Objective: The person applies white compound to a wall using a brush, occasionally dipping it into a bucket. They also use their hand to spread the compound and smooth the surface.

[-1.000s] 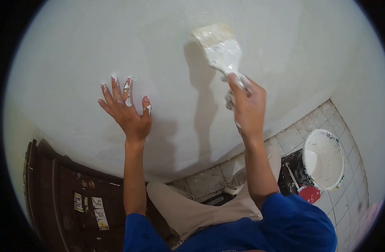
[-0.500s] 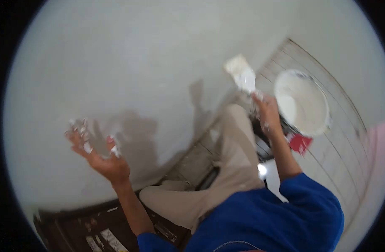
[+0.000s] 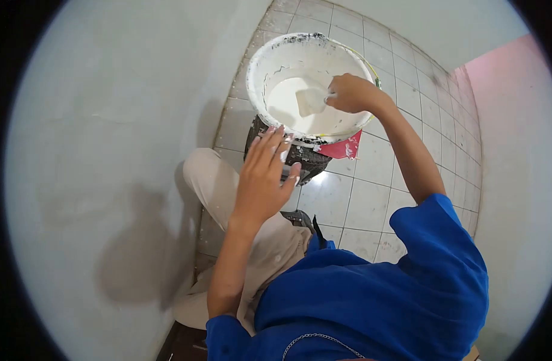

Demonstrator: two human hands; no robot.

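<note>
A white bucket (image 3: pixel 256 90) with white paint (image 3: pixel 282 99) in it stands in front of me, dark smears along its rim. My right hand (image 3: pixel 352 94) reaches over the far right of the bucket, fingers closed around a paintbrush (image 3: pixel 311 102). The brush's wide head points down at the paint, and its handle is hidden in my grip. My left hand (image 3: pixel 264 174) is held at the near side of the bucket, fingers extended and thumb apart, with nothing in it. White paint spots its fingertips, which overlap the rim in this view.
Under the bucket is a dark, paint-spattered support (image 3: pixel 306 159), with a red piece (image 3: pixel 342 147) sticking out beside it. A pale wall (image 3: pixel 107 120) rises close on my left. Tiled floor (image 3: pixel 372 198) lies to the right, and a pink wall section (image 3: pixel 510 72) is beyond.
My view has turned toward the bucket. My right hand has brought the paintbrush from beside the wall down into the bucket. My left hand has moved from near the wall to the bucket's rim.
</note>
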